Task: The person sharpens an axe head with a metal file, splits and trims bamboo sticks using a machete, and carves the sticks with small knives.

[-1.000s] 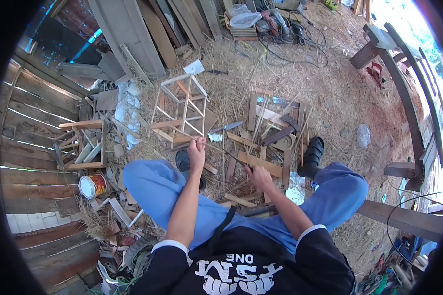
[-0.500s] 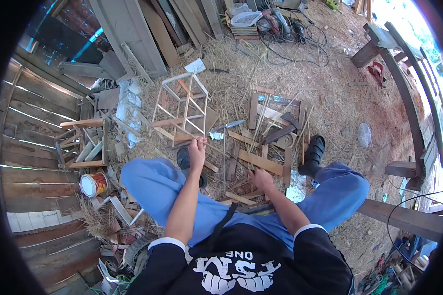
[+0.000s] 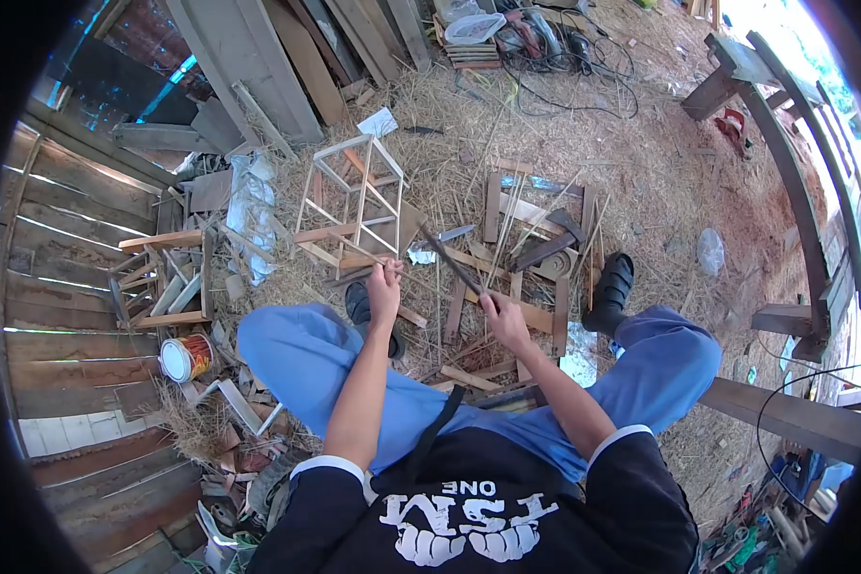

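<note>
My left hand (image 3: 385, 292) is closed round a thin wooden stick (image 3: 413, 278), just in front of a pale frame of slender wooden bars (image 3: 359, 206). My right hand (image 3: 503, 320) grips a long, dark, blade-like tool (image 3: 444, 253), raised and pointing up and to the left. Whether it is a knife or a file I cannot make out. On the ground beyond its tip lies a knife (image 3: 455, 232) with a pale blade. Right of that, a hammer-shaped tool (image 3: 550, 244) with a dark head rests on wood pieces, among loose thin sticks (image 3: 512, 215).
Straw and shavings cover the ground. A small wooden stool (image 3: 172, 277) and a paint can (image 3: 186, 358) stand at left. Corded power tools (image 3: 545, 43) lie at the back. A curved wooden structure (image 3: 794, 172) is at right. My sandalled feet flank the wood pieces.
My right hand has lifted slightly and swung the dark tool up and left, so its length now shows clearly. My left hand has barely moved and keeps its grip.
</note>
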A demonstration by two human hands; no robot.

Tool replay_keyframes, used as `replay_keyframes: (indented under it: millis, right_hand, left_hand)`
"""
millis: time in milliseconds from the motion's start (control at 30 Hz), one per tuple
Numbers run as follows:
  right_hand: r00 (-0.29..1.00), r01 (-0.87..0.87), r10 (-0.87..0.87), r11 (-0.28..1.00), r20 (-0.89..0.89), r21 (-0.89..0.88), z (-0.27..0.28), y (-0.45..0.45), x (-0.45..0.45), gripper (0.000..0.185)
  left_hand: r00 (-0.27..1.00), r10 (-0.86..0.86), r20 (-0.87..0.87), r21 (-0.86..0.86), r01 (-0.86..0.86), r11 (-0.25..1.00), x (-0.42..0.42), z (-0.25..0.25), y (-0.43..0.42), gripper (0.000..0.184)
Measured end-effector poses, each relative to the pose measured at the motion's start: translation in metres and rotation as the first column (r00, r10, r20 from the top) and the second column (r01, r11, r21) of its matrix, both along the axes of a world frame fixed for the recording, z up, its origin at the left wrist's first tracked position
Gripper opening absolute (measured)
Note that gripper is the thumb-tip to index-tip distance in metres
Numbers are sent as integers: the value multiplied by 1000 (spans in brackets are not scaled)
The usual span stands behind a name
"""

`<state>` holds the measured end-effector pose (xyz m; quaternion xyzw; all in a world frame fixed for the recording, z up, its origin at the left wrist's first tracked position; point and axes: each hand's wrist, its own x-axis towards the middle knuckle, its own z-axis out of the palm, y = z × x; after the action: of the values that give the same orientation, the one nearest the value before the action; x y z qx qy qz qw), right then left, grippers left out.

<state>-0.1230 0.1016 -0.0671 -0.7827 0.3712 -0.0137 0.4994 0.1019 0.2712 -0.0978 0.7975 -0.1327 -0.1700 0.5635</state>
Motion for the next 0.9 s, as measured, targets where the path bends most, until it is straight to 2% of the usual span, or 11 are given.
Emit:
replay_keyframes:
  millis: [100,233,333,467,533,633,733,767,867,900]
  right_hand:
    - [969,-157,153,988,-195,-9,-52,8,-32,57]
    - [913,-277,232,957,-335,-90,-42,3,-25,59]
    - [881,-325,273,943,-387,-73,-37,2,-14,58]
    - [984,-132,132,991,-116,13,-13,0,-6,56]
    - [996,-84,84,996,-1,14,24,-6,11,55]
    - [996,42,-52,988,66,147,63,-11,22,54]
    - [983,93,-103,993,152,70,50,-16,17,53]
    - [990,89,-93,995,106,38,45,-19,13,54]
    - [994,112,-111,993,-15,41,26,-18,4,57]
    - [995,93,-92,995,-37,21,15,-19,-1,57]
  left_hand:
    - [1000,15,22,2,-15,1000,-6,-4,2,31]
    - [1000,28,1,25,-28,999,-5,-2,0,32]
    - [999,-22,44,41,20,999,-5,-5,-1,29]
    - [999,17,45,3,-17,1000,-3,-6,0,27]
    - [1000,0,15,29,0,1000,-1,1,-7,30]
    - [999,-28,29,35,27,999,2,30,-18,32]
    - [987,-128,99,54,124,991,6,51,-31,33]
    - [977,-169,129,67,161,985,6,56,-33,34]
    - [969,-213,128,49,208,977,1,10,-30,35]
    - [984,-162,68,-73,167,983,-10,6,-31,35]
